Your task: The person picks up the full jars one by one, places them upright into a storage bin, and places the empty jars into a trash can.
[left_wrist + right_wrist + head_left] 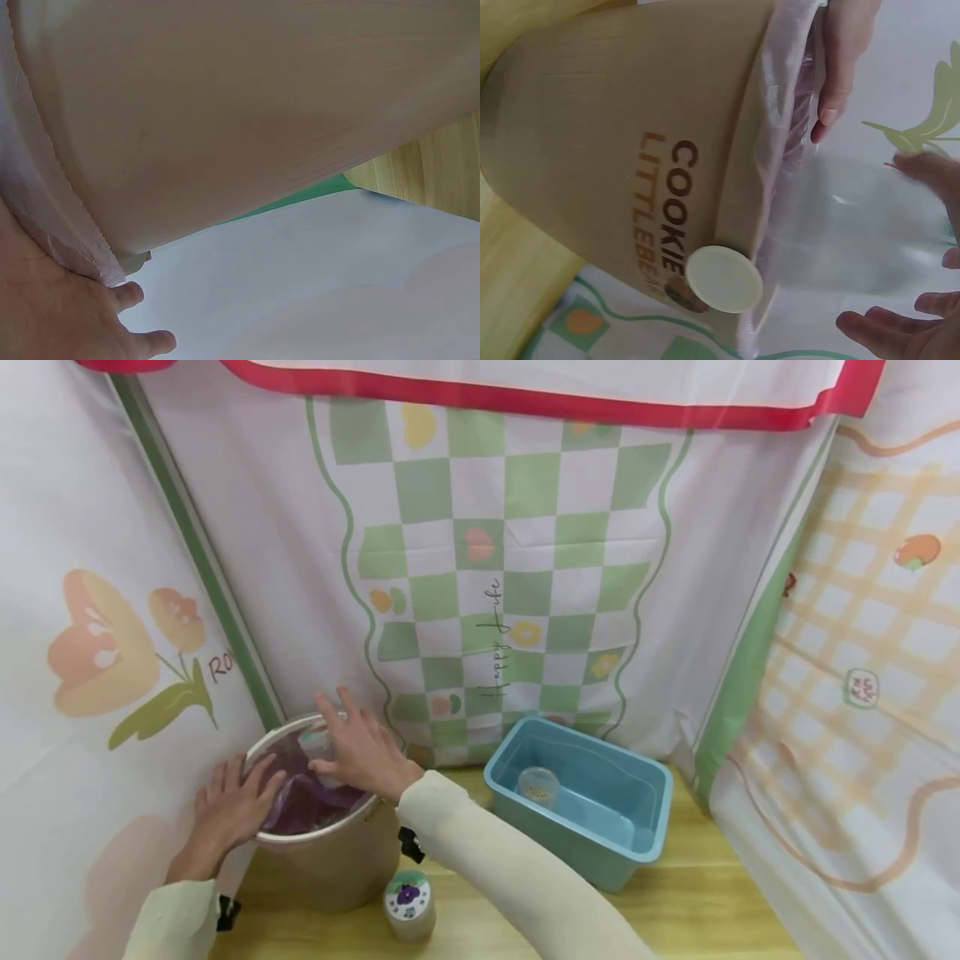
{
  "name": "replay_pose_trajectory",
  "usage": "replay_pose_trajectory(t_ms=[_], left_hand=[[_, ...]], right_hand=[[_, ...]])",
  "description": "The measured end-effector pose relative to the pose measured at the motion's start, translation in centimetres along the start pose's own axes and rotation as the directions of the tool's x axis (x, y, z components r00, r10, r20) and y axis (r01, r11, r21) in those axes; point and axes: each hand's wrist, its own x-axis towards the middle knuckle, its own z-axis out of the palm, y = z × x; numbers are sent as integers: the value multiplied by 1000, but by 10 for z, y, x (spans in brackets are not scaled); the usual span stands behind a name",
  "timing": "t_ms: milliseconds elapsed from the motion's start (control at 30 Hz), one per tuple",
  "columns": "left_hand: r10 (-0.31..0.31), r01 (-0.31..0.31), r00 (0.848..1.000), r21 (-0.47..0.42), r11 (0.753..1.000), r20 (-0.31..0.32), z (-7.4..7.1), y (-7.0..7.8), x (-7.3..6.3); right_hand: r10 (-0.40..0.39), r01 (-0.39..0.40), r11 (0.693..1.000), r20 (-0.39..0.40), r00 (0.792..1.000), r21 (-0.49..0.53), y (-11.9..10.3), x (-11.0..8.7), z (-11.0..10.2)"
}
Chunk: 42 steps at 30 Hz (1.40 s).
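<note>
A beige trash bin [330, 872], lined with a purple plastic bag [303, 802], stands at the left of the table. My left hand [232, 806] rests on its near-left rim with fingers spread. Over the opening is my right hand [367, 752], its fingers spread apart. A clear plastic container [862, 225], blurred as if moving, is between that hand and the bin mouth. The right wrist view shows the thumb by its upper side and the other fingers apart below it. A small jar [410, 906] with a flower-printed lid stands on the table in front of the bin.
At right stands a blue rectangular basin [577, 839] with a small clear cup [538, 787] of small grains inside. The wooden table [697, 893] is enclosed by printed cloth walls [480, 568] at the back and both sides.
</note>
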Motion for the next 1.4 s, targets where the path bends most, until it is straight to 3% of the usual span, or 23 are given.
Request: replay_pose_trajectory(t_ms=[167, 433, 833, 1133, 1400], left_hand=[[3, -3, 1000, -4, 1000, -6, -2, 2, -1], [-7, 7, 1000, -8, 1000, 0, -1, 2, -2], [3, -3, 1000, -19, 1000, 0, -1, 2, -3], [13, -13, 1000, -19, 1000, 0, -2, 1, -2], [15, -14, 1000, -10, 1000, 12, -2, 1, -2]], right_hand=[[5, -5, 1000, 2, 1000, 7, 5, -4, 4], [-15, 16, 998, 9, 1000, -67, 16, -17, 7], [37, -34, 993, -26, 999, 112, 41, -54, 23], [101, -92, 981, -47, 994, 172, 66, -96, 56], [172, -139, 953, -102, 980, 268, 83, -141, 100]])
